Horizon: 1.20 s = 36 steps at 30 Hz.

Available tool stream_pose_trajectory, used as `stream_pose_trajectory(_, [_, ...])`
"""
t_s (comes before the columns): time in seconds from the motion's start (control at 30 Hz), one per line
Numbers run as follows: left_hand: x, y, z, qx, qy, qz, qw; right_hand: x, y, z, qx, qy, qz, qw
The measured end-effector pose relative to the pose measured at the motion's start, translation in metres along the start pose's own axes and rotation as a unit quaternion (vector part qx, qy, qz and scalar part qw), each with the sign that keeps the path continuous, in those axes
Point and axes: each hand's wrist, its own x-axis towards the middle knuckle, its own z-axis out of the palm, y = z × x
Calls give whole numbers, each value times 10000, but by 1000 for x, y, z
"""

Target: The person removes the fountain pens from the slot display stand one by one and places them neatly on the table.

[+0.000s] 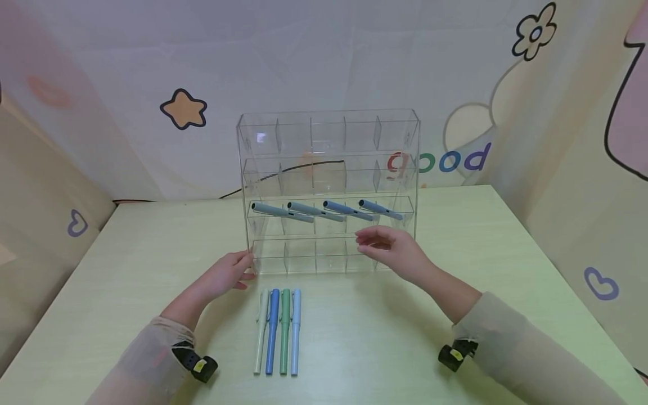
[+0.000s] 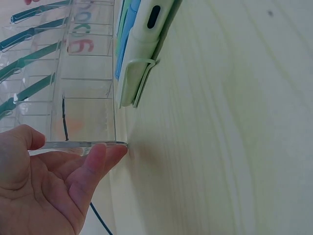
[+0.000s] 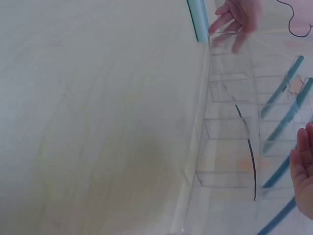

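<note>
Rack point(image 1: 329, 180) clear, colourless. In it, left to right: two dusty-teal pens point(image 1: 282, 212), then two deeper blue pens point(image 1: 348, 210). On table point(image 1: 364, 337), pale yellow-green with faint wood grain: whitish-green pen point(image 1: 261, 332) with dark oval on barrel, blue pen point(image 1: 272, 332), mid-green pen point(image 1: 285, 332), light-blue pen point(image 1: 296, 332). Backdrop point(image 1: 314, 56) pale greyish-lilac: black-outlined orange star point(image 1: 184, 109), black-outlined flower point(image 1: 528, 42), red-green-blue-purple lettering point(image 1: 442, 162). Sleeves point(image 1: 536, 349) plain beige-grey. Wrist cameras point(image 1: 205, 368) black, yellow-marked.
</note>
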Motion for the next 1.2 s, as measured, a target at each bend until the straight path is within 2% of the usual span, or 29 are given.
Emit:
stream_pose_trajectory(0.13, [0,1,0,-11,11,-22,10000,1,-2,-13,-182,571,-296,9978])
stream_pose_trajectory(0.27, [0,1,0,-43,21,-20,10000,6,-1,-26,-431,1165,-746,9895])
stream_pose_trajectory(0.4, [0,1,-1,-53,-14,-24,10000,14,5,-34,-545,1470,-1077,9817])
stream_pose_trajectory(0.57, [-1,2,-2,-51,3,-9,10000,23,8,-35,-662,1417,-1167,9808])
stream_pose_trajectory(0.83, [0,-1,1,-70,-8,-23,10000,33,2,-30,-952,1143,-947,9843])
stream_pose_trajectory(1.03, [0,0,1,-92,45,-22,9999,36,-1,-29,-1199,1170,-1131,9794])
stream_pose_trajectory(1.2, [0,2,0,-60,39,-67,10000,37,-4,-31,-1192,1279,-1189,9774])
